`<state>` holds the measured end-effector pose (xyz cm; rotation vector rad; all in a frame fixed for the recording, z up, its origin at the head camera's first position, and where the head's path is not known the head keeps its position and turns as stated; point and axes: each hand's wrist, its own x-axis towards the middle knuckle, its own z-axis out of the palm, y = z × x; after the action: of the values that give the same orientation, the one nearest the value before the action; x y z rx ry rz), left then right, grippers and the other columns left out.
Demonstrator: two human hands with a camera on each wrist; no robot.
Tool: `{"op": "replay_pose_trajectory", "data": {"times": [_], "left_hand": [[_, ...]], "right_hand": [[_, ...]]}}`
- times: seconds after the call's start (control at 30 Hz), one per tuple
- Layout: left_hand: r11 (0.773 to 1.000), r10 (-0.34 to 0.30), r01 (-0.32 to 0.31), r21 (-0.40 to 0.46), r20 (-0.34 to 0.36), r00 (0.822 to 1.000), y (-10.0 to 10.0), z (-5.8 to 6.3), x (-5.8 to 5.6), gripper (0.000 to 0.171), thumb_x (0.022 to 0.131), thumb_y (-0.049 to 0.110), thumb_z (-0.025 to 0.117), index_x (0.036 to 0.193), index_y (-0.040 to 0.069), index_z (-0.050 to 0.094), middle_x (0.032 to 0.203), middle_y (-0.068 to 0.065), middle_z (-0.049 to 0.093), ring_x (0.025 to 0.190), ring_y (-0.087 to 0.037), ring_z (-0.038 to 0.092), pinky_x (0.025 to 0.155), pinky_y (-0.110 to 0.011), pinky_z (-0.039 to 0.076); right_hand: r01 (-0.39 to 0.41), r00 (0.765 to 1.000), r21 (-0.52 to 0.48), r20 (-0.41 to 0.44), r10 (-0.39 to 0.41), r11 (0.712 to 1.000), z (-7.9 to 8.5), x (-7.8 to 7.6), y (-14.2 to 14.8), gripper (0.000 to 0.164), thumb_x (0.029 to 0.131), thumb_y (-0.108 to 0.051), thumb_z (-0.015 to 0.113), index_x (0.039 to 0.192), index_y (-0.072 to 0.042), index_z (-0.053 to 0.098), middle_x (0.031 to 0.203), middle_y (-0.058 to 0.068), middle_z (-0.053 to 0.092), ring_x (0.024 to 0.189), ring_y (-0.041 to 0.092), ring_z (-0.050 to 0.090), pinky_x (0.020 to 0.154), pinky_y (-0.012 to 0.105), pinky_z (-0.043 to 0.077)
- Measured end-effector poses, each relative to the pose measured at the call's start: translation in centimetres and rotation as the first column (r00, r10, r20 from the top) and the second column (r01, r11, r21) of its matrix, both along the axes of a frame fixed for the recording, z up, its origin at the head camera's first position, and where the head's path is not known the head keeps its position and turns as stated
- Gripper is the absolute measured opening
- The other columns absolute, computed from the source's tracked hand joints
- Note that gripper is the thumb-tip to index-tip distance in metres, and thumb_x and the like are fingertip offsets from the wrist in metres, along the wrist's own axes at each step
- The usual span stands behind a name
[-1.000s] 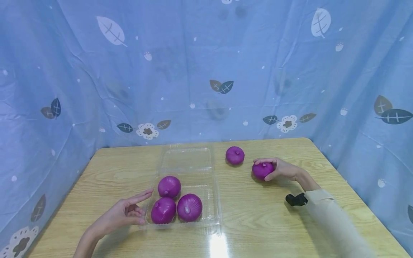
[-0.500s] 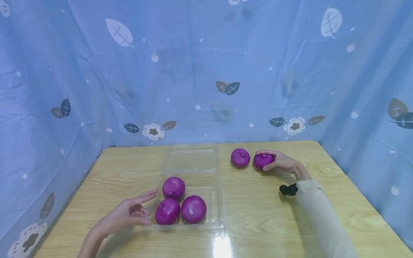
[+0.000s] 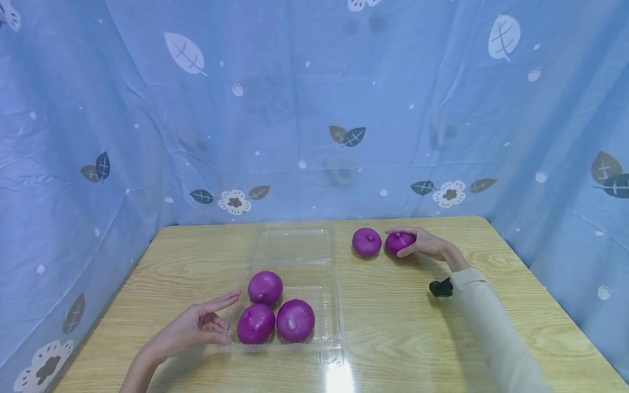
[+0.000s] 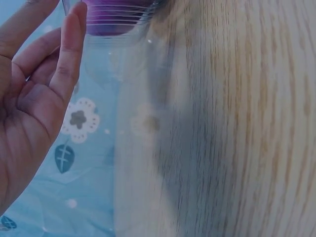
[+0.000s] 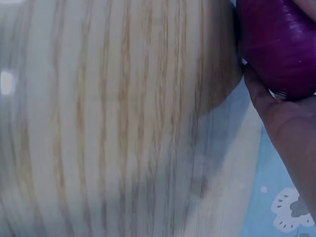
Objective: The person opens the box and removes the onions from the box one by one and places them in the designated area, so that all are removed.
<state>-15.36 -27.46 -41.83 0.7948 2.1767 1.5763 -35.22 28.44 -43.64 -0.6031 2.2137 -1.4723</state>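
My right hand (image 3: 423, 244) grips a purple onion (image 3: 399, 243) near the back of the table, thumb on its near side and fingers over the far side. The right wrist view shows that onion (image 5: 279, 49) against the thumb (image 5: 261, 94). Just left of it sits another purple onion (image 3: 366, 242). At the left edge of a clear plastic clamshell box (image 3: 328, 314), my left hand (image 3: 189, 327) rests with its index finger stretched out and thumb at the front corner. Three onions (image 3: 295, 321) lie inside the box. The left wrist view has fingers (image 4: 71, 47) right at its ribbed wall.
The box's lid (image 3: 294, 244) lies folded back, away from me. A wood-grain table (image 3: 393, 327) bears everything. Blue leaf-patterned cloth (image 3: 295, 109) hangs behind and at both sides. A small black device (image 3: 440, 287) sits at the right sleeve (image 3: 491, 327).
My right hand has moved the gripped onion toward the back of the table, closer beside the other loose onion. The left hand stays at the box's edge. The head view has shifted slightly.
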Motion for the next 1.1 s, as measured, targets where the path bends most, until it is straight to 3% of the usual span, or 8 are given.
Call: {"op": "replay_pose_trajectory", "data": {"times": [0.2,0.47,0.73,0.9,1.1], "left_hand": [[1.000,0.010,-0.010,-0.016,-0.003,1.000,-0.1,0.1,0.1,0.076,0.085,0.004,0.070,0.146,-0.009,0.027,0.138,0.024,0.045,0.090,-0.015,0.063,0.079,-0.028,0.055],[1.000,0.008,-0.008,0.001,-0.005,1.000,-0.2,0.1,0.1,0.076,0.085,0.003,0.070,0.146,-0.009,0.026,0.142,0.026,0.041,0.091,-0.016,0.063,0.080,-0.028,0.055],[1.000,0.002,-0.002,-0.014,-0.008,1.000,0.1,0.0,-0.2,0.079,0.084,0.005,0.071,0.146,-0.008,0.025,0.140,0.024,0.043,0.090,-0.017,0.064,0.078,-0.028,0.056],[1.000,0.003,-0.003,-0.017,-0.007,1.000,0.0,0.1,-0.2,0.080,0.083,0.006,0.072,0.146,-0.009,0.025,0.140,0.024,0.044,0.089,-0.015,0.064,0.078,-0.028,0.056],[1.000,0.003,-0.003,-0.014,-0.015,1.000,-0.1,0.0,-0.1,0.079,0.083,0.006,0.072,0.146,-0.009,0.026,0.139,0.025,0.044,0.089,-0.016,0.064,0.078,-0.028,0.056]], "right_hand": [[-0.035,0.999,-0.003,0.026,0.035,0.999,0.6,0.3,0.5,0.073,0.084,0.002,0.064,0.147,0.003,0.027,0.148,0.029,0.026,0.129,0.045,0.035,0.102,0.036,0.040],[0.022,0.993,0.099,-0.115,-0.010,0.995,1.5,0.8,1.0,0.085,0.074,0.002,0.076,0.146,0.004,0.030,0.148,0.032,0.026,0.130,0.052,0.031,0.106,0.060,0.031],[0.043,0.985,0.107,-0.173,-0.024,0.993,1.3,1.1,1.1,0.088,0.071,0.006,0.077,0.146,0.005,0.030,0.148,0.032,0.026,0.132,0.052,0.027,0.107,0.062,0.026],[0.045,0.986,0.087,-0.164,-0.031,0.995,1.3,1.2,1.2,0.090,0.072,0.003,0.078,0.146,0.005,0.028,0.149,0.031,0.024,0.136,0.051,0.020,0.109,0.062,0.021],[0.062,0.988,0.045,-0.145,-0.055,0.997,0.9,1.1,1.5,0.087,0.074,0.002,0.077,0.146,0.006,0.029,0.147,0.031,0.030,0.135,0.050,0.024,0.109,0.061,0.022]]}}
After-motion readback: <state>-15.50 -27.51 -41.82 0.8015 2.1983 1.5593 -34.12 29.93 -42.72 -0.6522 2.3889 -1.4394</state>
